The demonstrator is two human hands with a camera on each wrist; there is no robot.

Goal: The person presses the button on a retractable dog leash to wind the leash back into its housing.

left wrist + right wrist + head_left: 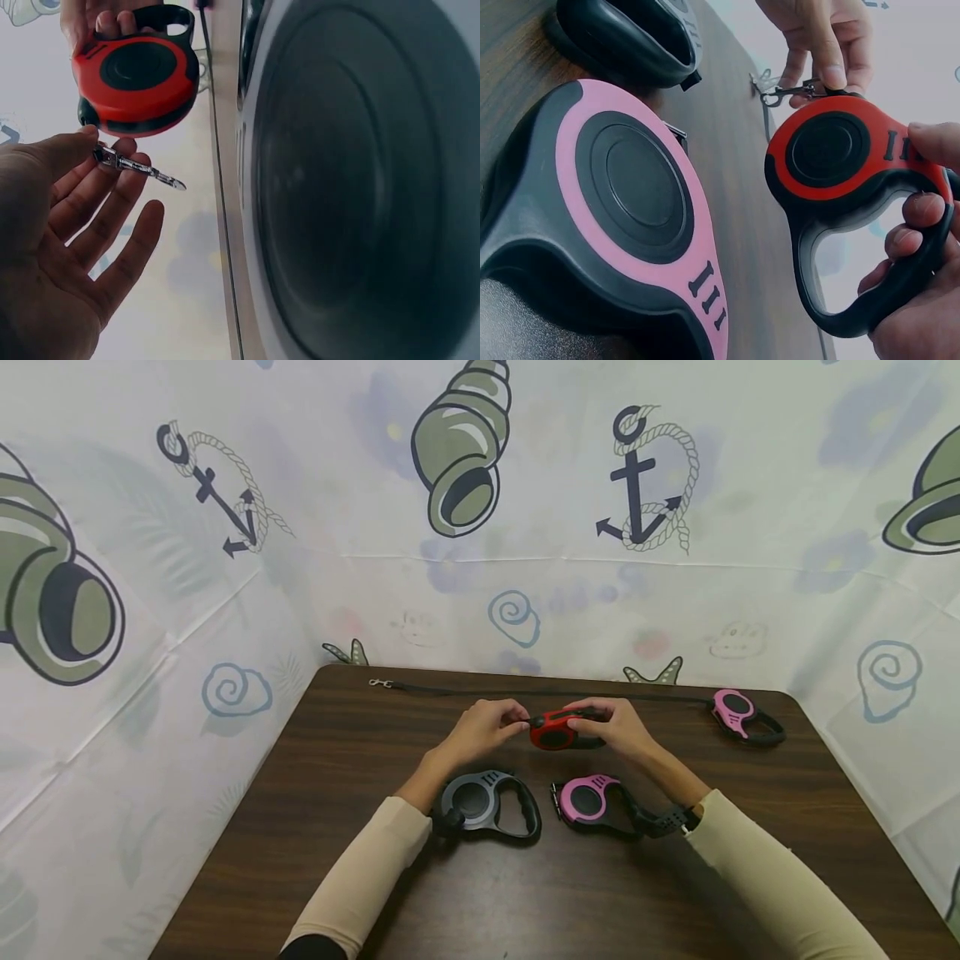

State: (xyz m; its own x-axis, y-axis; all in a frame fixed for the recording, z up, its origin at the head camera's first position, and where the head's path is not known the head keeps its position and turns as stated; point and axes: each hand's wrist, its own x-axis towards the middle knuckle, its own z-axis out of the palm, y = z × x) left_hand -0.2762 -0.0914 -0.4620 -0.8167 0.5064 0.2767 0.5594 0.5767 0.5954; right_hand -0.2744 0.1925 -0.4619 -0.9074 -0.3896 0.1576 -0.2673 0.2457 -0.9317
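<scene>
A red and black retractable dog leash [555, 734] is held over the middle of the table. My right hand [615, 727] grips its black handle, the thumb on the red casing near the ribbed button in the right wrist view. At the casing's other end, my left hand [491, 727] pinches the leash's end between thumb and fingers. A silver metal clip [142, 166] sticks out from that pinch, close beside the casing. Nearer to me lie a grey retractable leash [470, 800], below my left hand, and a pink one [587, 799], below my right wrist.
Another pink leash [733, 703] lies at the back right of the dark wooden table [360, 735]. Its black cord [465, 692] runs along the far edge to a metal clip [379, 682] at the left. Printed cloth [360, 527] hangs behind and beside the table.
</scene>
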